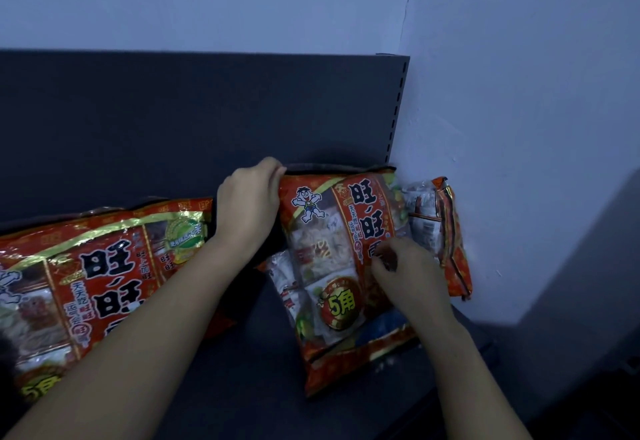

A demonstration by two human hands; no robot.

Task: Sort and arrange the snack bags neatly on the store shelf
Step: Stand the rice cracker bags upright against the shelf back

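Note:
A large red snack bag (325, 259) with black characters and a cartoon figure leans against the dark back panel at the shelf's right end. My left hand (251, 202) grips its top left corner. My right hand (403, 271) rests on the bag's front right side with fingers curled, pinching the wrapper. Behind it, another red bag (446, 231) is squeezed against the wall. A third bag of the same kind (97, 283) lies tilted on the left, partly under my left forearm.
The dark shelf board (249, 370) shows between the two front bags. The dark back panel (173, 120) ends at a slotted upright (398, 103). A pale wall (519, 127) closes the right side. A grey surface (588, 283) stands at the far right.

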